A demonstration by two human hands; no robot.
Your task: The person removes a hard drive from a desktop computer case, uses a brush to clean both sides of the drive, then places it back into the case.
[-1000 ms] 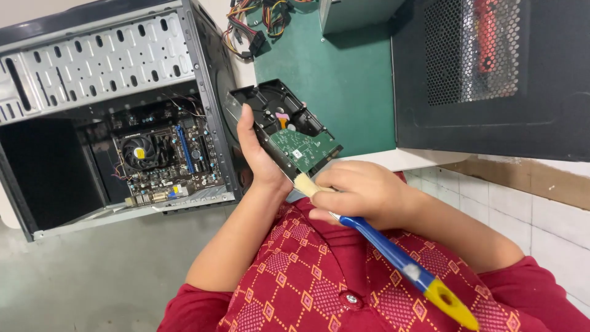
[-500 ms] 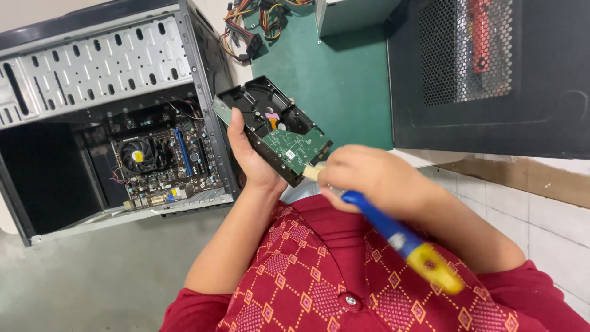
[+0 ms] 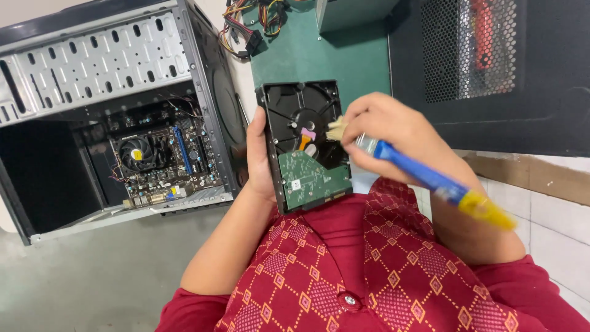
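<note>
My left hand (image 3: 261,157) is wrapped around the left edge of a hard drive (image 3: 305,144), holding it up above my lap with its black underside and green circuit board facing me. My right hand (image 3: 393,132) is closed around a brush with a blue and yellow handle (image 3: 430,178), its pale bristles touching the drive's upper right part. To my left an open computer case (image 3: 117,110) lies with its motherboard (image 3: 163,163) showing, and loose cables (image 3: 255,21) rest on the green mat (image 3: 319,55) beyond the drive.

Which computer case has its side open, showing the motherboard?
The grey case at left: its motherboard and fan show. The black case at upper right is closed by a mesh panel.
</note>
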